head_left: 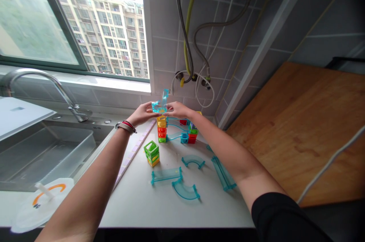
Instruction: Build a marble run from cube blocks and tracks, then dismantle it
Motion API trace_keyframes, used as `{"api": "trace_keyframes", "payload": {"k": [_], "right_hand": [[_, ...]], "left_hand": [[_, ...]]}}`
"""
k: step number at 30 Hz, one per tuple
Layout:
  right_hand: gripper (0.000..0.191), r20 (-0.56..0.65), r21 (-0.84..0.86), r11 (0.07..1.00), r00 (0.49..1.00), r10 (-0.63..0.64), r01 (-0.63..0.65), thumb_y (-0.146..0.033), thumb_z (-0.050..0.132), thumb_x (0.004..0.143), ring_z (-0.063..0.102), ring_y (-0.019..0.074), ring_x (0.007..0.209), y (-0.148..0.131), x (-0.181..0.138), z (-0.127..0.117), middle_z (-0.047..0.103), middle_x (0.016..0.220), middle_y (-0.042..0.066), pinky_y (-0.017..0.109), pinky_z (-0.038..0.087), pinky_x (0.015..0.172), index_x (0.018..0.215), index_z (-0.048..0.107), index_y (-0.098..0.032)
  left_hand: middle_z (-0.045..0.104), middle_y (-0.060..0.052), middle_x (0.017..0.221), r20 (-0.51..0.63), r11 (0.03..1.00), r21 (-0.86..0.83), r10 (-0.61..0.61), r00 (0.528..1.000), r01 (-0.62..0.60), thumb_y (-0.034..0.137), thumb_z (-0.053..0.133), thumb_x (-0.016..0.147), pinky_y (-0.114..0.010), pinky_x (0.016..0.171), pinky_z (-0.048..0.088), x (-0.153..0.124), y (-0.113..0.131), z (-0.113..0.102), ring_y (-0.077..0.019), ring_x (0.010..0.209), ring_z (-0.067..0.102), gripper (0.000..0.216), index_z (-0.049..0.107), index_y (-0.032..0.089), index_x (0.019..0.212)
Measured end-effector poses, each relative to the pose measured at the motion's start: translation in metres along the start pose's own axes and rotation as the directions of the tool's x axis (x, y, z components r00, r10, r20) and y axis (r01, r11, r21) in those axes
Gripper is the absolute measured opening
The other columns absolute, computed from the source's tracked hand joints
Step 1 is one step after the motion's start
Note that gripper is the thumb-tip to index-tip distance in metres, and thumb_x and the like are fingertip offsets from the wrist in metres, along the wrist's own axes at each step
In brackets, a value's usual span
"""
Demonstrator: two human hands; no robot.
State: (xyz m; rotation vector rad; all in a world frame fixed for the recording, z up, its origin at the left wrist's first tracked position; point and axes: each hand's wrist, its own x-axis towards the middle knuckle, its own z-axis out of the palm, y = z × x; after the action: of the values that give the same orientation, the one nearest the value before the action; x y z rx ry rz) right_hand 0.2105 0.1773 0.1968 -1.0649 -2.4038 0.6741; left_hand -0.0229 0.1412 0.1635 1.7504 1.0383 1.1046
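Observation:
Both hands meet at a clear blue marble-run piece (164,102) above a tower of yellow, red and green cubes (162,132). My left hand (145,113) grips its left side; my right hand (178,109) pinches its right side. Whether the piece touches the tower top is hard to tell. Blue tracks (175,135) link this tower to a second stack (192,135) on the right, partly hidden by my right forearm. Closer to me stands a short stack of green and yellow cubes (151,153).
Loose curved tracks (186,190) (193,160) and straight tracks (167,174) (223,173) lie on the white counter (137,207). On the left are a sink (99,130), faucet (54,82) and white lid (42,204). A wooden board (308,132) leans at right; hoses (186,37) hang behind.

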Motion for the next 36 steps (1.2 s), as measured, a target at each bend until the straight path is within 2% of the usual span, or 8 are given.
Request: {"api": "trace_keyframes", "payload": {"k": [3, 6, 12, 18, 22, 28, 32, 36], "right_hand": [[0.051, -0.028, 0.048, 0.999, 0.999, 0.027, -0.026, -0.037, 0.094, 0.069, 0.074, 0.0288, 0.106, 0.001, -0.002, 0.000, 0.079, 0.115, 0.013, 0.031, 0.056, 0.085, 0.113, 0.079, -0.015], [0.052, -0.045, 0.110, 0.993, 0.998, 0.041, -0.036, -0.039, 0.096, 0.064, 0.075, 0.0282, 0.103, 0.001, -0.002, 0.001, 0.080, 0.108, 0.011, 0.031, 0.057, 0.086, 0.108, 0.080, -0.016], [0.045, -0.111, 0.297, 0.954, 0.991, 0.070, -0.034, -0.046, 0.086, 0.077, 0.074, 0.0221, 0.094, -0.001, 0.007, 0.007, 0.080, 0.102, 0.010, 0.028, 0.057, 0.081, 0.107, 0.079, -0.013], [0.037, -0.156, 0.453, 0.890, 0.978, 0.137, -0.052, -0.043, 0.088, 0.073, 0.072, 0.0201, 0.087, -0.004, 0.010, 0.015, 0.079, 0.091, 0.008, 0.030, 0.057, 0.081, 0.089, 0.078, -0.012], [0.038, -0.207, 0.551, 0.834, 0.961, 0.183, -0.040, -0.047, 0.080, 0.079, 0.071, 0.0191, 0.093, -0.012, 0.004, 0.004, 0.078, 0.105, 0.010, 0.029, 0.057, 0.080, 0.097, 0.074, -0.013], [0.034, -0.176, 0.649, 0.760, 0.970, 0.167, -0.013, -0.034, 0.079, 0.077, 0.071, 0.0205, 0.104, -0.023, -0.027, -0.016, 0.077, 0.121, 0.010, 0.032, 0.057, 0.087, 0.107, 0.072, -0.018], [0.059, -0.140, 0.804, 0.594, 0.976, 0.167, 0.014, -0.033, 0.082, 0.075, 0.072, 0.0206, 0.103, -0.024, -0.065, -0.014, 0.078, 0.117, 0.010, 0.030, 0.057, 0.084, 0.130, 0.061, -0.021], [0.093, -0.108, 0.894, 0.447, 0.981, 0.162, 0.024, -0.031, 0.081, 0.081, 0.074, 0.0189, 0.096, -0.028, -0.102, -0.011, 0.080, 0.105, 0.002, 0.031, 0.058, 0.081, 0.158, 0.029, -0.036]], "left_hand": [[0.078, -0.015, 0.119, 0.010, 1.000, -0.009, -0.005, 1.000, 0.005, 0.049, 0.094, 0.062, -0.048, 0.103, 0.057, 0.000, 0.003, 0.004, -0.0314, 0.109, 0.074, 0.077, 0.070, 0.014, 0.127], [0.080, -0.015, 0.113, 0.015, 1.000, -0.009, -0.015, 1.000, 0.015, 0.052, 0.093, 0.062, -0.047, 0.101, 0.058, 0.000, 0.004, 0.006, -0.0311, 0.105, 0.076, 0.074, 0.073, 0.013, 0.122], [0.081, -0.013, 0.111, 0.026, 1.000, -0.013, -0.023, 0.999, 0.023, 0.053, 0.093, 0.061, -0.045, 0.097, 0.060, 0.000, 0.003, 0.004, -0.0307, 0.103, 0.076, 0.074, 0.074, 0.014, 0.120], [0.081, -0.012, 0.106, 0.040, 1.000, -0.006, -0.027, 0.999, 0.027, 0.052, 0.093, 0.061, -0.046, 0.096, 0.060, 0.002, -0.002, 0.001, -0.0310, 0.100, 0.077, 0.069, 0.076, 0.014, 0.116], [0.082, -0.011, 0.104, 0.034, 1.000, 0.007, -0.026, 0.999, 0.025, 0.051, 0.094, 0.059, -0.047, 0.098, 0.059, 0.003, -0.005, 0.000, -0.0322, 0.104, 0.076, 0.067, 0.078, 0.016, 0.113], [0.080, -0.013, 0.110, 0.033, 1.000, 0.011, -0.026, 0.999, 0.026, 0.052, 0.092, 0.062, -0.049, 0.100, 0.058, 0.002, -0.007, 0.002, -0.0321, 0.106, 0.075, 0.069, 0.076, 0.016, 0.118], [0.074, -0.018, 0.127, 0.011, 1.000, 0.017, -0.022, 1.000, 0.021, 0.051, 0.091, 0.065, -0.054, 0.106, 0.054, 0.002, -0.004, 0.004, -0.0346, 0.116, 0.072, 0.085, 0.064, 0.015, 0.137], [0.043, -0.024, 0.161, -0.076, 0.999, 0.031, -0.013, 0.997, 0.015, 0.043, 0.095, 0.062, -0.056, 0.112, 0.049, -0.016, 0.011, 0.006, -0.0381, 0.136, 0.058, 0.119, 0.033, 0.023, 0.161]]}}
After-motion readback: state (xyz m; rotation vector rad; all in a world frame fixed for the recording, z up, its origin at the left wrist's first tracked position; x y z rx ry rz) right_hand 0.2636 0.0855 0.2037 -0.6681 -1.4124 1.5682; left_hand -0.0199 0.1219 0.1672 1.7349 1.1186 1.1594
